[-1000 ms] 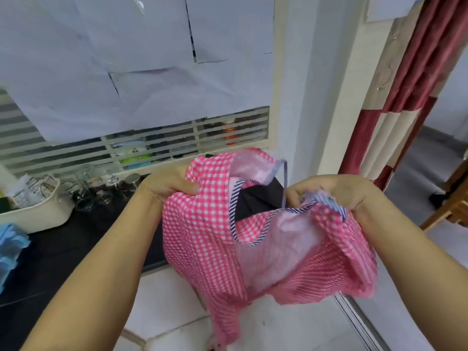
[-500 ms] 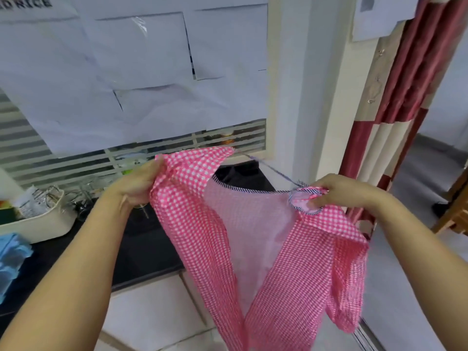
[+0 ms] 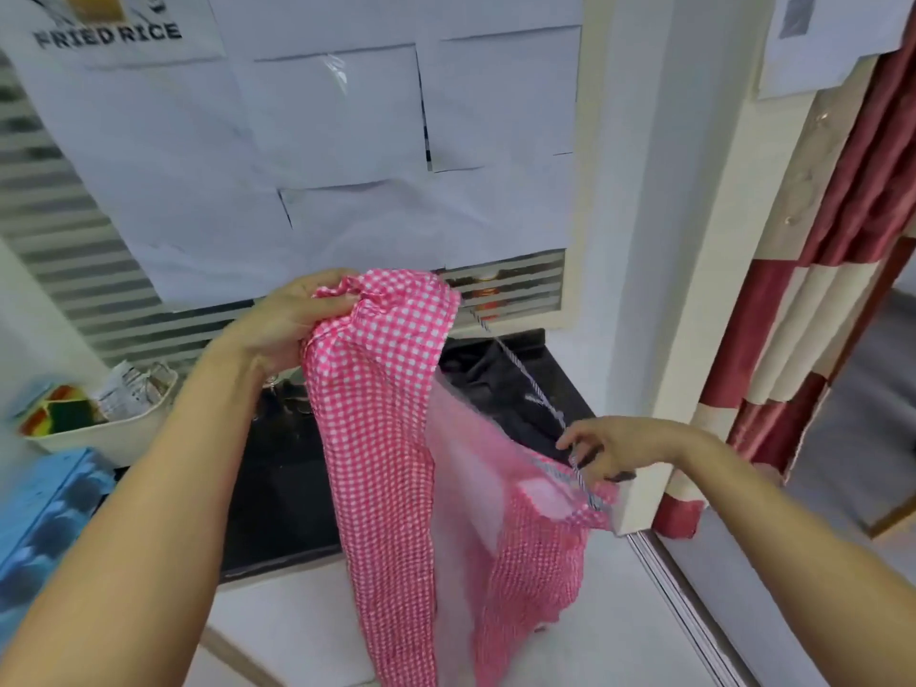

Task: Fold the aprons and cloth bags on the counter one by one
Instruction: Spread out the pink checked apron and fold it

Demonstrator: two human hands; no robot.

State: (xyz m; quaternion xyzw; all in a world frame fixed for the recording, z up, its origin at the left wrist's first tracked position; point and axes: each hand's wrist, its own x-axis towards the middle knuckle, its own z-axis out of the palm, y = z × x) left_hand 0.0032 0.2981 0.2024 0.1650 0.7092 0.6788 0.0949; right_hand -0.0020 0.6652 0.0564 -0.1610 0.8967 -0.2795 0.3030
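Observation:
A pink-and-white checked apron (image 3: 376,428) hangs in the air over the front edge of the black counter (image 3: 282,488). My left hand (image 3: 292,319) grips its bunched top corner, raised high. My right hand (image 3: 609,446) is lower and to the right, its fingers pinching the apron's striped blue-and-white strap (image 3: 533,384) near the trimmed edge. The strap runs taut from the upper corner down to that hand. A dark cloth (image 3: 500,384) lies on the counter behind the apron.
A white basket (image 3: 114,428) of packets stands at the left on the counter, with a blue cloth (image 3: 44,518) in front of it. Papers cover the window above. A white pillar and a red-and-cream curtain (image 3: 813,309) stand to the right.
My left hand has lifted its corner higher. My right hand has dropped lower and slid along the strap, so the apron now hangs longer and tilted.

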